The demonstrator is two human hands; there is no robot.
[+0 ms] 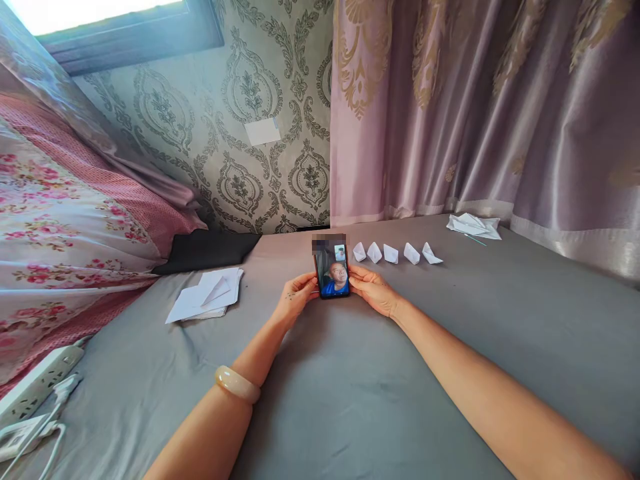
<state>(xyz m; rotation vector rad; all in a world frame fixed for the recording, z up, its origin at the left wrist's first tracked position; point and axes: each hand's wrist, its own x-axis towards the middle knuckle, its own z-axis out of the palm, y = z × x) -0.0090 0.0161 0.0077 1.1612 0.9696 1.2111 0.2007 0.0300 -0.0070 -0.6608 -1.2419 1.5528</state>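
A smartphone point(325, 273) is held upright between my two hands near the middle of the view, its lit screen showing a video call with a person and a small inset picture. My left hand point(300, 293) grips its left edge, and my right hand point(373, 287) grips its right edge. Just right of the phone, several folded white paper pieces point(391, 254) stand in a row. To the left of my left hand lies a stack of white paper sheets point(200, 300) with a folded paper point(216, 291) on top.
A grey sheet point(400, 400) covers the surface. More folded paper point(474, 225) lies at the far right. A black cloth or bag point(207, 251) rests at the back left. Power strips point(40, 377) with cords are at the left edge. Curtains point(475, 113) hang behind.
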